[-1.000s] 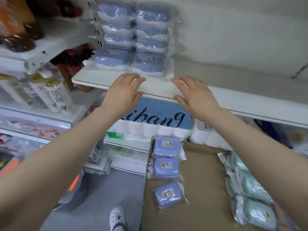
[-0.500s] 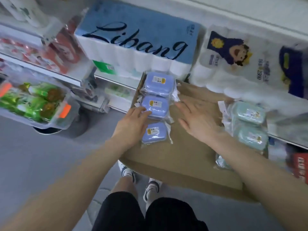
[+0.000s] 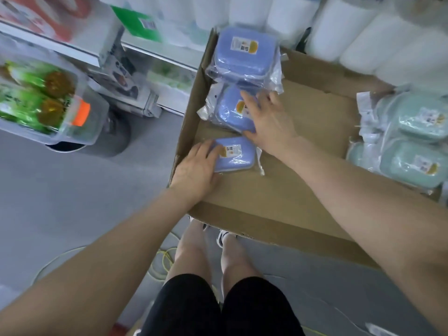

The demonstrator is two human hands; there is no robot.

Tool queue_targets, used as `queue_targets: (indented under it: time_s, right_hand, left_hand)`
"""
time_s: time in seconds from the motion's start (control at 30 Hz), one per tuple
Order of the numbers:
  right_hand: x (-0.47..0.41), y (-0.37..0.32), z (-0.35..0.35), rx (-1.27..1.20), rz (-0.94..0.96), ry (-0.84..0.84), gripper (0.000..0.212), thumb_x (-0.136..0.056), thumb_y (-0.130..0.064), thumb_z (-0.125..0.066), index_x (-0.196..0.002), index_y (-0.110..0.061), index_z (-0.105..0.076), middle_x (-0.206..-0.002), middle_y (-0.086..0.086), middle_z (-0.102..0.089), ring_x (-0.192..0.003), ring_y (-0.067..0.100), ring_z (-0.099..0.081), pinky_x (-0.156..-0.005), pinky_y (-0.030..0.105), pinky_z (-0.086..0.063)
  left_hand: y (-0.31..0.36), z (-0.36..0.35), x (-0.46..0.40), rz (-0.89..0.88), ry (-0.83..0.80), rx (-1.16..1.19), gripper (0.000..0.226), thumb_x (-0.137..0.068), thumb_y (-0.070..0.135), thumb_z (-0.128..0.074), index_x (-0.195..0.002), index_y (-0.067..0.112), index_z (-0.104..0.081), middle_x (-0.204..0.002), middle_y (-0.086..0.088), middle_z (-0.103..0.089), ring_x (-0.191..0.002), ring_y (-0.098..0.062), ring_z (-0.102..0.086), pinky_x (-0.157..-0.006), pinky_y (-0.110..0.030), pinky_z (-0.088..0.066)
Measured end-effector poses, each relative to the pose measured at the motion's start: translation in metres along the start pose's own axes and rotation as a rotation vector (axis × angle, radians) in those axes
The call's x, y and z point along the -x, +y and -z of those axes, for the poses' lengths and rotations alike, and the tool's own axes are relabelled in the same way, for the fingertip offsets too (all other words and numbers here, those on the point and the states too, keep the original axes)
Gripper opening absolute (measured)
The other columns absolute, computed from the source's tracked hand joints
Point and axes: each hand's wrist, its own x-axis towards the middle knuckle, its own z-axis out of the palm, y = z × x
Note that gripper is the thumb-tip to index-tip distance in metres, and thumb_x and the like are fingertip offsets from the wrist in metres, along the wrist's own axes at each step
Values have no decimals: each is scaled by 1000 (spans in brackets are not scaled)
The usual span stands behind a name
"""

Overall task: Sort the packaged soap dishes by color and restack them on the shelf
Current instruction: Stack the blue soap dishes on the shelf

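Three blue packaged soap dishes lie in a row along the left side of a flat cardboard box [image 3: 291, 190]. My left hand [image 3: 196, 168] grips the left end of the nearest blue pack [image 3: 238, 155], fingers over its top. My right hand [image 3: 269, 122] rests with spread, straight fingers on the middle blue pack [image 3: 225, 112], thumb at its near edge. The far blue pack [image 3: 242, 54] sits untouched at the box's back corner. Several pale green packs [image 3: 419, 141] are piled at the box's right side.
White paper rolls [image 3: 363, 32] line the shelf behind the box. A clear bin of green packets [image 3: 48, 100] juts out at the left over the grey floor. My legs and shoes [image 3: 225, 236] stand just before the box's front edge.
The view dropped from the upper shelf to the box. Both hands came down from the shelf edge onto the blue packs, the left on the nearest, the right on the middle one.
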Motion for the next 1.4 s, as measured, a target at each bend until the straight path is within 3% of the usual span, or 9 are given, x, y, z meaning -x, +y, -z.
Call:
queue_targets:
  time_s: [0.2, 0.33, 0.5, 0.67, 0.8, 0.9, 1.0, 1.23, 1.4]
  right_hand:
    - [91, 47, -22, -221, -262, 189, 85, -74, -46, -64, -147, -15, -36, -121, 10, -54, -110, 34, -51, -97, 45, -43]
    - [131, 79, -43, -272, -499, 91, 87, -76, -49, -63, -148, -13, -31, -119, 16, -54, -105, 38, -53, -89, 47, -46]
    - [141, 83, -51, -296, -714, -61, 94, -83, -52, -67, -154, -13, -19, -130, 20, -42, -113, 41, -48, -92, 45, -43]
    - [144, 56, -45, -414, -680, -91, 75, -94, -49, -55, -153, -15, -21, -140, 19, -39, -118, 38, -48, -89, 45, -46]
    - [149, 65, -35, -163, -524, -84, 71, -87, -14, -62, -150, -20, -30, -145, 14, -37, -116, 38, -46, -82, 46, -51]
    - [142, 88, -33, -1, -301, -80, 86, -69, 8, -68, -146, -20, -42, -149, 17, -37, -116, 44, -48, -87, 49, -48]
    - [126, 101, -32, 176, -47, -153, 87, -75, 9, -65, -150, -23, -35, -160, 11, -22, -141, 43, -26, -104, 49, -35]
    - [112, 109, -27, 304, 150, -268, 75, -81, -3, -63, -149, -13, -31, -162, 6, -18, -149, 37, -11, -117, 46, -19]
    - [126, 102, -3, 83, -148, -171, 82, -59, -31, -84, -128, -4, -48, -127, 16, -54, -123, 36, -50, -100, 45, -41]
  left_hand:
    - [14, -6, -29, -10, -126, -120, 78, -90, 32, -61, -153, 18, -17, -157, -9, -20, -145, -28, -15, -120, -39, -14]
    - [15, -6, -41, 24, -196, -183, 80, -87, 43, -63, -150, 23, -19, -148, -7, -33, -136, -29, -32, -116, -42, -23]
    - [38, -1, -33, 266, -241, -139, 99, -79, 58, -67, -149, 23, -8, -138, -10, -33, -110, -36, -53, -82, -43, -48]
    - [64, -10, -13, 156, -315, -176, 94, -93, 37, -59, -151, 25, 14, -155, -11, -9, -85, -35, -65, -53, -35, -44]
    - [69, -5, -12, -43, -306, -382, 108, -81, 2, -62, -151, 33, 15, -159, -12, 9, -121, -33, -43, -83, -37, -48]
    - [65, -4, -28, -346, -356, -596, 100, -88, 12, -59, -150, 33, 17, -158, -8, 25, -146, -37, 5, -117, -41, -19]
    - [62, -16, -44, -554, -433, -754, 95, -92, 21, -57, -151, 32, 16, -157, -6, 30, -145, -35, 23, -119, -44, 2]
    - [54, -18, -42, -529, -383, -740, 75, -95, 20, -51, -154, 17, -4, -162, -7, -1, -148, -33, 13, -118, -40, 10]
    - [46, 8, -26, -427, -171, -403, 86, -46, 26, -88, -124, 4, -58, -119, -14, -60, -116, -36, -56, -108, -44, -37]
